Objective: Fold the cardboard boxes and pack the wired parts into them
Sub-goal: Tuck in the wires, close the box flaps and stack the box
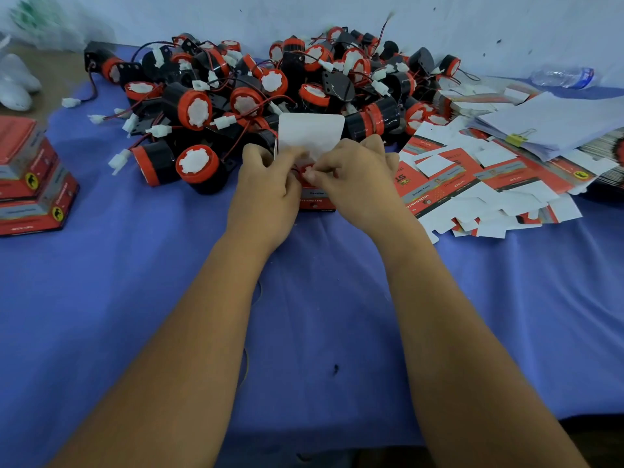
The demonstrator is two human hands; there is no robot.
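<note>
A small red cardboard box stands upright on the blue cloth at the centre, its white top flap raised. My left hand grips the box's left side. My right hand pinches at the box's open top, where a red and white wired part shows between the fingers. Behind the box lies a big heap of black and red wired parts with white connectors. Flat unfolded boxes are spread to the right.
Finished red boxes are stacked at the left edge. A clipped stack of white papers lies on the flat boxes at the right, and a plastic bottle lies by the wall. White bags sit far left. The blue cloth covers the table.
</note>
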